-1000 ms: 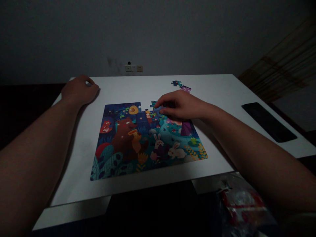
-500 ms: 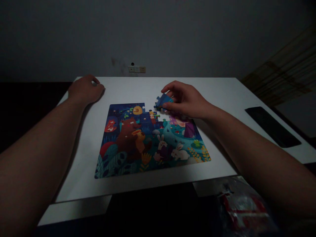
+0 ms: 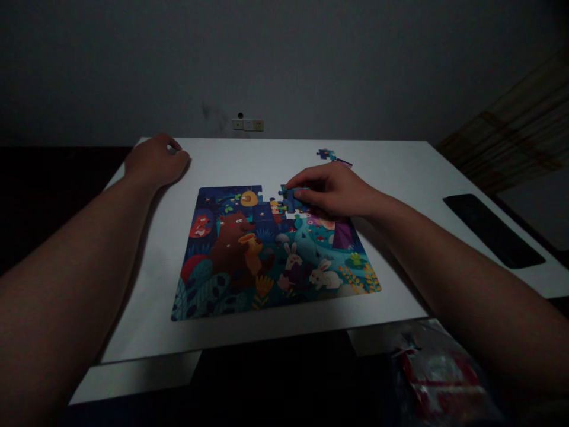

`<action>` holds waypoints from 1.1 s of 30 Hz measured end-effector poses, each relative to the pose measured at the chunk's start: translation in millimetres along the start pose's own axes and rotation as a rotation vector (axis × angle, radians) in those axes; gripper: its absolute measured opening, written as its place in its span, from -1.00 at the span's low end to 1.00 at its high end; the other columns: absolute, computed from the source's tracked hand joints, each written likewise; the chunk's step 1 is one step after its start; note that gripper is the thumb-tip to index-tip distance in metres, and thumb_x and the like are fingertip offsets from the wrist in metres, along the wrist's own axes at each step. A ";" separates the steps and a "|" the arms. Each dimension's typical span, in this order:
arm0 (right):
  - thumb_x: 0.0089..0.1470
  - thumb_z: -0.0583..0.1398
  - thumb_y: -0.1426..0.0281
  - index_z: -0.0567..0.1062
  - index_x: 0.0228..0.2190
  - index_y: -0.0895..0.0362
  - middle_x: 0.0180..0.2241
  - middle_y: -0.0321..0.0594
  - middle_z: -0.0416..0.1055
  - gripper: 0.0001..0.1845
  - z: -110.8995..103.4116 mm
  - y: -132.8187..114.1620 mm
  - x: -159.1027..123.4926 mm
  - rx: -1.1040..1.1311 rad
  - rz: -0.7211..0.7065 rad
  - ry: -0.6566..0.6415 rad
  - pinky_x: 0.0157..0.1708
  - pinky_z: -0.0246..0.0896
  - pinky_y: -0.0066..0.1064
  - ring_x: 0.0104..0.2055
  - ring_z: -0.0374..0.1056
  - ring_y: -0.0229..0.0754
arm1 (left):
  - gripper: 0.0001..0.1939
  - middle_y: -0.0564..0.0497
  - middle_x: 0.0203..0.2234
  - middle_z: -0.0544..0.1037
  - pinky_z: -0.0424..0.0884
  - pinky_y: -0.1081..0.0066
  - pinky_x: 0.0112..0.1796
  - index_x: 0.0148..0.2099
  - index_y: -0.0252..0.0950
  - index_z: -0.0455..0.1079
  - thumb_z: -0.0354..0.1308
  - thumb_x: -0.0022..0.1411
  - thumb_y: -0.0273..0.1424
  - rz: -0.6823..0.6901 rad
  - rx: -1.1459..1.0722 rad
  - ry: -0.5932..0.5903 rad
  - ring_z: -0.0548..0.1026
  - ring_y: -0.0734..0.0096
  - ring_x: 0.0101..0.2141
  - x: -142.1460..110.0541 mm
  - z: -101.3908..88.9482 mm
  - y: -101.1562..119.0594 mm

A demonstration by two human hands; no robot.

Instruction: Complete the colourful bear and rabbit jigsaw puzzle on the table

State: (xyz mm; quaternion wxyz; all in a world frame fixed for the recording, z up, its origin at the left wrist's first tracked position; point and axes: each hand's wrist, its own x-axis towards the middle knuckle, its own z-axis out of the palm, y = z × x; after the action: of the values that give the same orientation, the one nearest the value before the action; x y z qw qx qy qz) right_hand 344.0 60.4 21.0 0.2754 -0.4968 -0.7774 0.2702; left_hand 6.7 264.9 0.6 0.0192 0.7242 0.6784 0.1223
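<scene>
A jigsaw puzzle [image 3: 235,255] with a brown bear and white rabbits lies flat on the white table, with a gap at its top edge. My right hand [image 3: 338,190] is closed on a blue puzzle piece [image 3: 291,200], thumb on top and fingers partly behind it. The piece is low over the upper right of the puzzle, at the gap; whether it lies flat cannot be made out. My left hand [image 3: 155,160] rests loosely curled on the table's far left corner, apart from the puzzle. No object shows in it, and its fingers are partly hidden.
Loose puzzle pieces [image 3: 326,154] lie behind my right hand. A dark flat strip [image 3: 493,230] lies on the table's right side. Below the front edge is a clear plastic bag [image 3: 444,379] with something red. Wall sockets [image 3: 248,124] sit beyond the table [image 3: 146,284].
My right hand has lowered the blue piece, turning it flatter, toward the puzzle's gap. Loose pieces behind the hand have come into view. My left hand stays in place.
</scene>
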 end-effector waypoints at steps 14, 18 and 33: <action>0.02 0.40 0.25 0.71 -0.30 0.03 -0.44 -0.29 0.58 -0.82 -70.3 16.5 -25.9 -0.062 0.240 -0.211 -0.41 0.31 -0.36 -0.42 0.43 -0.20 | -0.48 -0.18 0.11 0.57 0.42 -0.06 0.04 0.10 -0.21 0.46 0.14 0.22 -0.01 -0.001 -0.010 -0.023 0.48 -0.20 0.07 -0.4 -2.9 1.1; 0.00 0.40 0.28 0.70 -0.35 0.04 -0.46 -0.31 0.56 -0.86 -69.0 20.4 -26.1 -0.075 0.237 -0.220 -0.41 0.28 -0.37 -0.46 0.39 -0.23 | -0.47 -0.20 0.12 0.56 0.40 -0.10 0.06 0.10 -0.23 0.46 0.14 0.21 -0.02 -0.004 -0.016 -0.034 0.48 -0.20 0.07 1.1 -2.8 0.0; 0.19 0.31 0.10 0.61 -0.03 0.01 -0.20 -0.11 0.62 -0.62 7.0 -2.9 13.8 0.047 0.111 0.145 -0.18 0.47 -0.15 -0.16 0.51 0.01 | -0.50 -0.20 0.06 0.59 0.40 0.02 -0.01 0.11 -0.23 0.47 0.12 0.24 -0.07 0.028 -0.033 -0.004 0.51 -0.08 0.01 -1.0 0.3 -2.4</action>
State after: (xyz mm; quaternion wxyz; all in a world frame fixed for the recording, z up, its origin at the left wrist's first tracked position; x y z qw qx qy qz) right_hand 332.4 71.1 20.3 0.3272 -0.5507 -0.7203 0.2663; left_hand 4.4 264.2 -0.3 0.0307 0.7336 0.6659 0.1321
